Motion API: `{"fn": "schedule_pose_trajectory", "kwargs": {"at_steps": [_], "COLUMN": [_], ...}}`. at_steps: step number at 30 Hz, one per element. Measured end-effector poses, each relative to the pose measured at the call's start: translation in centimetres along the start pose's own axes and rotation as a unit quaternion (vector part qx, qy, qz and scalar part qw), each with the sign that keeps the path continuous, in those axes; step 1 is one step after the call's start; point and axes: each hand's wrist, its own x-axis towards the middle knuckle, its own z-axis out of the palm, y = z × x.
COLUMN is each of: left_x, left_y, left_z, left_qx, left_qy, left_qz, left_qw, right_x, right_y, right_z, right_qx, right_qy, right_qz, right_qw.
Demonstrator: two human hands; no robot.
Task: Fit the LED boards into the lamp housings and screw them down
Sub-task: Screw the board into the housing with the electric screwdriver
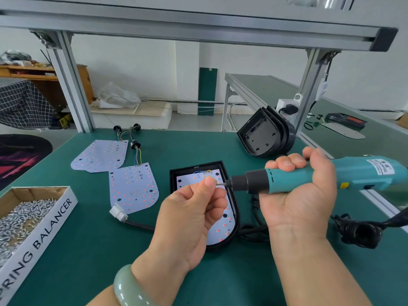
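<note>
A black lamp housing [174, 173] lies flat on the green mat with a white LED board [220, 230] seated inside it. Above it my right hand [302, 195] grips a teal electric screwdriver [309, 175], held sideways with its tip pointing left. My left hand [194, 208] pinches a small screw [215, 181] right at the driver's bit. Two loose LED boards [133, 188] [100, 155] with wire tails lie to the left. A stack of empty black housings [265, 133] leans at the back right.
A cardboard box of screws [24, 217] marked "SPRING BALANCER" sits at the front left. A black power cord [357, 233] coils on the mat to the right. Aluminium frame posts [72, 89] [309, 93] rise at the bench's back corners. A second green bench [276, 89] stretches away to the right.
</note>
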Motion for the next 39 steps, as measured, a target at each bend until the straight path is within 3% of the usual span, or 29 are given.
{"fn": "schedule_pose_trajectory", "kwargs": {"at_steps": [5,11,19,23,25,27,28,30,34,39], "left_x": [-0.3,0.3,0.9,1.7,2.8,3.6,3.8,3.9,4.6,5.7], "left_y": [0.4,0.8,0.9,1.8,2.3,2.6,2.6,2.1,1.0,0.7], "left_z": [-0.1,-0.9,-1.3,-2.3,-3.5,-4.9,-5.4,-5.6,-4.7,-4.4], "left_qx": [0.016,0.098,0.068,0.087,0.263,0.494,0.567,0.638,0.686,0.674], "left_qy": [-0.047,-0.039,-0.082,-0.036,0.065,0.151,0.153,0.119,0.067,0.043], "left_qz": [0.032,0.050,0.015,0.040,0.115,0.136,0.108,0.049,0.026,-0.012], "left_qw": [0.998,0.993,0.994,0.995,0.956,0.845,0.802,0.759,0.724,0.737], "right_x": [0.4,0.2,0.4,0.6,0.7,0.9,1.0,1.1,0.8,0.4], "right_y": [-0.5,0.1,-0.3,-0.4,-0.5,-0.6,-0.5,-0.2,0.7,1.4], "right_z": [-0.2,0.0,0.0,-0.2,-0.4,-0.5,-0.6,-0.7,-0.8,-0.8], "right_qx": [0.026,0.023,0.026,0.023,0.011,-0.027,-0.050,-0.095,-0.165,-0.217], "right_qy": [0.019,0.011,0.017,0.011,0.012,0.015,0.013,0.004,-0.028,-0.077], "right_qz": [0.007,0.013,0.012,0.016,0.017,0.018,0.021,0.030,0.039,0.025], "right_qw": [0.999,1.000,0.999,1.000,1.000,0.999,0.998,0.995,0.985,0.973]}}
